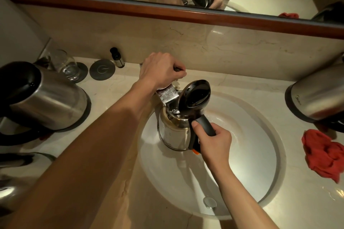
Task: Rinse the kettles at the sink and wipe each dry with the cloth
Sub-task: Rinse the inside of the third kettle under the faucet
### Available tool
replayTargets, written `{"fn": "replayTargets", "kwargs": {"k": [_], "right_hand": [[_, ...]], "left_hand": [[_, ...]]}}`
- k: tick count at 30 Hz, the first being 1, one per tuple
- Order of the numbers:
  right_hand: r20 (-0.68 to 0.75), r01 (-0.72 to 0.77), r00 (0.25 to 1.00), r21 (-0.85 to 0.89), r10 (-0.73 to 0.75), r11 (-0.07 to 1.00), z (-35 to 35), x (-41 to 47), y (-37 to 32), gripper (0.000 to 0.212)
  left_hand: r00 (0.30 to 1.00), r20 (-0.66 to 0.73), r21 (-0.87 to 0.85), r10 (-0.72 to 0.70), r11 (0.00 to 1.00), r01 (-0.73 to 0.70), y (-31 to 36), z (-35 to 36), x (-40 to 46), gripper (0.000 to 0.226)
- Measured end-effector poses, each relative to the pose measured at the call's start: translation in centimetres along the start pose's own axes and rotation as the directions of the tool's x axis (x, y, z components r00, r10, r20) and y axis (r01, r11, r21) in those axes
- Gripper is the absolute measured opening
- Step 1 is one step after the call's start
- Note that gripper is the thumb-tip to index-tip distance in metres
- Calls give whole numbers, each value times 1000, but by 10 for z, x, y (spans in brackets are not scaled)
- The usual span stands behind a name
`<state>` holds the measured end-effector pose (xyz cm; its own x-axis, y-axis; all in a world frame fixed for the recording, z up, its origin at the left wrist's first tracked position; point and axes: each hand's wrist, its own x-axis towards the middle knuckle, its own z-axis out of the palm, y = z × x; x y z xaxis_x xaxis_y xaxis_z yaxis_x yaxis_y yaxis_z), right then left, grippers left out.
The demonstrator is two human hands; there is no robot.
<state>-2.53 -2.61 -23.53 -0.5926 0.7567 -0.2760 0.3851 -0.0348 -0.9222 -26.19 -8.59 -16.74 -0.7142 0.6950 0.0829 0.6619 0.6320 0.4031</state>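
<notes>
Kettle (174, 132) upright under tap (167, 95) over sink (260, 154), right hand (214, 141) gripping its handle, left hand (160, 69) curled on tap lever

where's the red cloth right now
The red cloth lies bunched on the counter right of the sink, just below the right-hand kettle.

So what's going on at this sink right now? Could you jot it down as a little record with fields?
Left hand: grips the tap handle
Right hand: holds the kettle by its black handle
Kettle lid: flipped open
Kettle position: upright in the sink, mouth under the tap spout
Red cloth: crumpled on the counter, right of the sink
Other kettles: one on the left, one on the right
</notes>
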Motion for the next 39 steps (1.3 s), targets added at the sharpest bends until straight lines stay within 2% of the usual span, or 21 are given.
{"fn": "replayTargets", "kwargs": {"k": [11, 22, 39], "right_hand": [[6, 20, 1000, -6, -20, 1000, 0, -1, 0, 54], [9, 51, 999, -2, -51, 999, -1, -5, -5, 43], [11, 62, 998, -34, -62, 997, -2, -3, -4, 45]], "left_hand": [[1000, 0, 11, -12, 1000, 12, 0, 1, 1, 18], [1000, 8, 4, -29, 1000, 29, -1, 2, 1, 18], [1000, -3, 14, -18, 1000, 18, -1, 2, 1, 18]]}}
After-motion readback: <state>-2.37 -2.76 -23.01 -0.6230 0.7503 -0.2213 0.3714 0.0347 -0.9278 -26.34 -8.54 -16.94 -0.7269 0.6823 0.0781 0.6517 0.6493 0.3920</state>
